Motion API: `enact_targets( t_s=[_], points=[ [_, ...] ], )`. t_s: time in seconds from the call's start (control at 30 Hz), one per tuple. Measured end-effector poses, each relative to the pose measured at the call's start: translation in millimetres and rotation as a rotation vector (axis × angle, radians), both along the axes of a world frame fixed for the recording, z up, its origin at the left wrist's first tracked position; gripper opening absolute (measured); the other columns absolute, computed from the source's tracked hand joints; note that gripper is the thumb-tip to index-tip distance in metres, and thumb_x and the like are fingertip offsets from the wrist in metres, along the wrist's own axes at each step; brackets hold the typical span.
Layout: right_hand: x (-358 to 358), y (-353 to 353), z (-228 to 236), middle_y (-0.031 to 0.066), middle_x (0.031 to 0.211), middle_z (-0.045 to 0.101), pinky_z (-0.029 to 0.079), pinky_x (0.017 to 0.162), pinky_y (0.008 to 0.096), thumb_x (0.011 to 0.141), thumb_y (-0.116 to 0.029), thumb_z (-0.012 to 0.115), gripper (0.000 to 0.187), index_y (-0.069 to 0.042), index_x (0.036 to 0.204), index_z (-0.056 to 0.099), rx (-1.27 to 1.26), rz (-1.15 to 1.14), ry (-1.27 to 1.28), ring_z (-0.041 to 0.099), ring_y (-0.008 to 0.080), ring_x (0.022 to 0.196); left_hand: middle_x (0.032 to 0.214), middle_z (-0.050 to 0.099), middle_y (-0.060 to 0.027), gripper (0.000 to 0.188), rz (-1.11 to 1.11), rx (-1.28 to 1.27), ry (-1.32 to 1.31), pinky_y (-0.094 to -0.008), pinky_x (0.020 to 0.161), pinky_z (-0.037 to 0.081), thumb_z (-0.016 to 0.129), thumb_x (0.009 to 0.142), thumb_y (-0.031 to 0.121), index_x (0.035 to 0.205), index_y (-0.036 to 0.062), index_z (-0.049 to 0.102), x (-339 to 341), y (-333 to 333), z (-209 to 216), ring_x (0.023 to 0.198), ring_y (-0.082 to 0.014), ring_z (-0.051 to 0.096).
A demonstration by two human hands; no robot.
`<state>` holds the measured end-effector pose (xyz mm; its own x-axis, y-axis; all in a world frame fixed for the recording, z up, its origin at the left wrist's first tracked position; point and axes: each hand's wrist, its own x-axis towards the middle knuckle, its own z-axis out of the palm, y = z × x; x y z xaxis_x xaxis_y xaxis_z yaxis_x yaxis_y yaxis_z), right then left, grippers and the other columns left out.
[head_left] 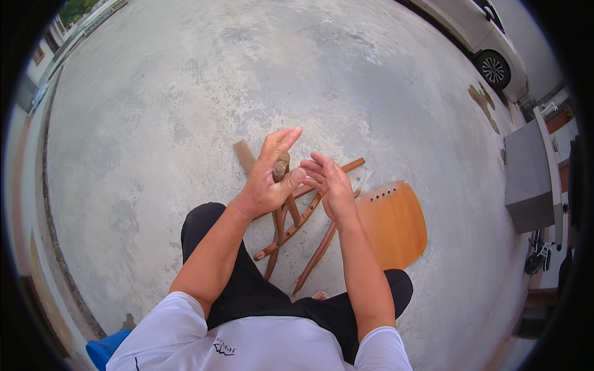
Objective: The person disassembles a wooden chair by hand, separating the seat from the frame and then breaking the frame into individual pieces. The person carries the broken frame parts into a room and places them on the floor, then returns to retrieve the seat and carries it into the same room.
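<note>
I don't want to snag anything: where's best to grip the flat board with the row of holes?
Probably grip the board by its rounded right edge, right hand coming from the right: that side looks free, while a wooden strip lies off its left.

We saw blotchy concrete ground (pixel 154 111). At upper right we had a pale car (pixel 456 21) with a dark-tyred wheel (pixel 493 67), a brown stain (pixel 484 106) near it. Below stood a grey, box-like block (pixel 530 176); we noticed a blue object (pixel 105 349) at lower left, greenery (pixel 75 8) at upper left.
</note>
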<state>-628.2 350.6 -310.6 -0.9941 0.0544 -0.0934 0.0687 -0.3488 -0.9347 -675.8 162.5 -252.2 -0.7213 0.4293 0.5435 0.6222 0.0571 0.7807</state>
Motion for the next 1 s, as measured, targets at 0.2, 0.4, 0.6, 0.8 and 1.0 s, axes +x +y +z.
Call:
enact_targets(
  t_s=[0.2,0.4,0.6,0.8,1.0],
  points=[
    [-9,-65,85,0.0097,0.102,0.064,0.046,0.085,0.0293,0.104,-0.051,0.039,0.063,0.006,0.119,0.060,0.210,0.090,0.332,0.058,0.0156,0.094,0.151,0.032,-0.0212,0.077,0.172,0.007,0.138,-0.0415,0.106,0.041,0.058,0.093,0.058,0.148,0.0058,0.043,1,-10,8,0.132,-0.0359,0.045],
    [-18,-74,55,-0.0005,0.070,0.053,0.036,0.057,0.0249,0.101,-0.037,0.048,0.045,0.003,0.088,0.066,0.145,-0.142,0.361,0.044,0.0071,0.063,0.107,0.063,-0.0122,0.039,0.168,0.009,-0.014,-0.0307,0.080,0.050,0.065,0.097,0.026,0.126,-0.0002,0.061,2,-17,7,0.094,-0.0181,0.062],
    [-29,-52,76,0.0028,0.057,0.047,0.035,0.049,0.0261,0.099,-0.032,0.040,0.043,0.003,0.089,0.063,0.128,-0.261,0.275,0.043,0.0108,0.050,0.069,0.056,0.0056,0.022,0.090,0.102,-0.552,-0.0179,0.057,0.038,0.060,0.100,0.015,0.117,0.0017,0.064,29,-19,35,0.064,0.0000,0.047],
    [-48,-3,111,-0.0017,0.053,0.034,0.033,0.041,0.0260,0.100,-0.029,0.043,0.034,0.001,0.098,0.057,-0.012,-0.534,0.178,0.035,0.0090,0.042,0.065,0.048,0.0050,0.028,-0.296,0.120,-0.443,-0.0277,0.055,0.035,0.061,0.101,0.025,0.083,0.0027,0.062,56,-12,61,0.062,-0.0044,0.040],
    [-48,54,103,-0.0029,0.052,0.029,0.031,0.038,0.0268,0.100,-0.036,0.047,0.039,0.002,0.102,0.057,0.042,-0.680,0.163,0.031,0.0092,0.039,0.054,0.033,-0.0066,0.049,-0.500,0.062,-0.236,-0.0364,0.050,0.030,0.063,0.098,0.023,0.059,0.0060,0.039,96,29,83,0.048,-0.0200,0.036]
  ],
)
